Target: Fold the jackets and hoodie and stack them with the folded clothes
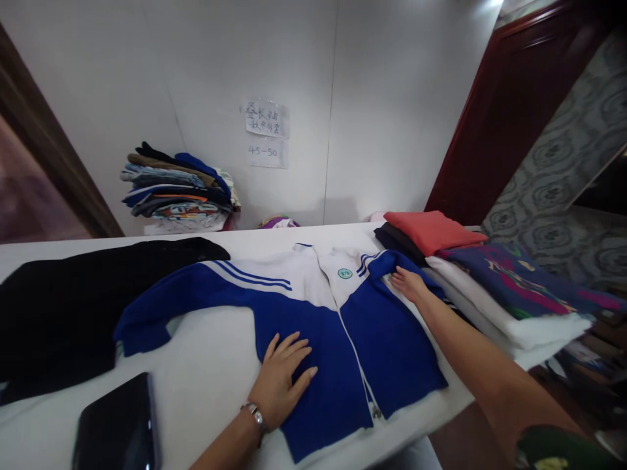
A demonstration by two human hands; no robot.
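A blue and white zip-up jacket (313, 326) lies spread front side up on the white table, with striped shoulders and a round green badge on the chest. My left hand (281, 375), wearing a metal-banded watch or bracelet on the wrist, rests flat on the jacket's lower front with fingers spread. At the jacket's other sleeve (389, 261), on the right, my right hand (409, 284) touches the cloth near the underarm, its fingers stretched out. That sleeve bends away behind my hand and is partly hidden by it.
Black clothing (98, 307) covers the table's left side. Near the front left lies a dark phone or tablet (117, 424). A tall stack of folded clothes (181, 186) stands at the back left; folded garments (435, 232) pile up on the right. Handwritten paper signs (267, 134) hang on the wall.
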